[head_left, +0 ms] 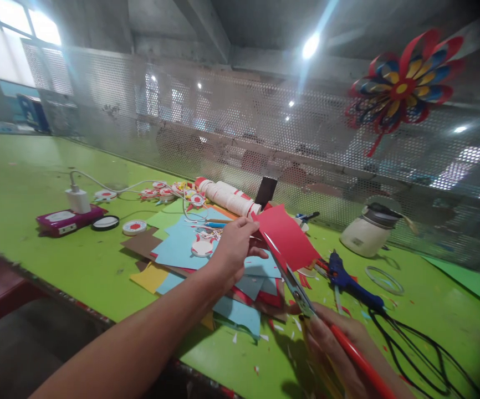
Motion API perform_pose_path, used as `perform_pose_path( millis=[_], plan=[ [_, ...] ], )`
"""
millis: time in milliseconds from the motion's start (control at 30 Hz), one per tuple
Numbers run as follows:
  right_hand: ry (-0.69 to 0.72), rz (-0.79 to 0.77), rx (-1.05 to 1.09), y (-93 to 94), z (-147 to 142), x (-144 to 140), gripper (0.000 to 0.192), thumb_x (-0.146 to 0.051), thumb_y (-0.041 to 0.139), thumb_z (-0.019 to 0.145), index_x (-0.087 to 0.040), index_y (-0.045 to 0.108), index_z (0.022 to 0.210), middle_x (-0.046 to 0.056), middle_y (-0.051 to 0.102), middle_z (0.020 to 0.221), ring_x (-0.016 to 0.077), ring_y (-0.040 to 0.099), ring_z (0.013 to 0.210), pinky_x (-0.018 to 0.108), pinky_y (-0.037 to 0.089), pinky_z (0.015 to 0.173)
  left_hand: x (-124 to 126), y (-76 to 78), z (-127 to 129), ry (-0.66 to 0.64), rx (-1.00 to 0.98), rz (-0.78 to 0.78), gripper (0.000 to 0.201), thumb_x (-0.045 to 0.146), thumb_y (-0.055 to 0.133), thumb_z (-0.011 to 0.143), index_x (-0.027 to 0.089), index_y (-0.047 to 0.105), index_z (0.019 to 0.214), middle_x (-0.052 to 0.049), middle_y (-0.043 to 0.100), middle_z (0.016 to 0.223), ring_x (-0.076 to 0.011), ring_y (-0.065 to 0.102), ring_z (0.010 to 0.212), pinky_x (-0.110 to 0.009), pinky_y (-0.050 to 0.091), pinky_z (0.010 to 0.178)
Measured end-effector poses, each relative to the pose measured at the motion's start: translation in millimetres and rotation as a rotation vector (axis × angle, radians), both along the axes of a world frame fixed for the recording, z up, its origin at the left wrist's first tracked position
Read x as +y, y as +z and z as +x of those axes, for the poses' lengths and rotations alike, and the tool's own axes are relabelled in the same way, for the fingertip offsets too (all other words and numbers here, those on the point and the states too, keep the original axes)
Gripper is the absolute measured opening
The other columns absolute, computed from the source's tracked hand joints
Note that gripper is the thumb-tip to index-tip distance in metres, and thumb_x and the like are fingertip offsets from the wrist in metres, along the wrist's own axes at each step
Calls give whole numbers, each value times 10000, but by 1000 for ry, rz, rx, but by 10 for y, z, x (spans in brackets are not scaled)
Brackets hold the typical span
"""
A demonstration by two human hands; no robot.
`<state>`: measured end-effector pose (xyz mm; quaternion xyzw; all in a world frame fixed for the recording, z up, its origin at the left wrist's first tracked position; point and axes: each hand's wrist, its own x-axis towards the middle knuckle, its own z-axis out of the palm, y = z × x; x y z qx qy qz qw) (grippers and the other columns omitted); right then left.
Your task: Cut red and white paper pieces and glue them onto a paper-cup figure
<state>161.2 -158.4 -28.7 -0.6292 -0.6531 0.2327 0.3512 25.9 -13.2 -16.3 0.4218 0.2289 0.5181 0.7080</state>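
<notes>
My left hand (235,246) pinches the left edge of a piece of red paper (294,235), raised above the table. My right hand (333,338) is closed around the handles of a pair of scissors (300,293). The scissor blades point up and away and lie along the red paper's lower left edge, where a narrow strip shows beside them. Below my left hand is a pile of coloured paper (177,252), mostly light blue, with brown, yellow and red sheets. A white disc with red paper points (202,247) rests on it.
A blue hot glue gun (354,285) with a black cord lies at right, near a tape ring (384,280) and a lidded pot (367,233). Left are a purple power strip (69,220) with a white charger and small discs. Perforated metal panels (231,127) stand behind the green table (111,282).
</notes>
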Motion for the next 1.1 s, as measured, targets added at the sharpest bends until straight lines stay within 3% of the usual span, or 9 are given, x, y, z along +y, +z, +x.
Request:
perform_pose_path(
  millis=[300,533,833,1000,1100],
  plan=[
    [33,42,-7,24,-4,8,454,-512,393,866,-194,693,986,68,673,782,197,591,676,262,494,657,-63,9,24,-11,24,10,100,158,508,774,151,456,689,-30,579,616,-125,566,486,-213,423,378],
    [16,4,17,-62,50,13,466,-512,400,865,-165,681,999,59,630,694,212,592,715,291,483,693,-74,1,38,7,5,-8,107,156,518,766,152,456,679,-27,560,623,-116,543,491,-209,409,367],
    [-17,1,64,-22,-25,-6,468,-530,411,851,-168,696,936,31,549,626,166,503,612,257,429,583,-105,-3,62,55,-14,-14,88,149,514,753,153,465,680,-17,550,622,-112,527,490,-212,425,355],
    [-23,-70,93,-30,-34,-16,500,-552,392,853,-154,672,968,-25,387,513,112,316,462,229,294,427,-104,-11,80,71,-16,-21,87,149,512,746,154,460,676,-6,547,594,-111,522,479,-212,434,359],
    [-11,-83,114,-37,-39,-20,498,-551,386,857,-153,661,971,-35,321,515,108,275,465,227,240,403,-107,-14,87,74,-19,-29,92,152,515,744,154,459,671,-6,551,591,-109,525,479,-207,436,366]
  ],
)
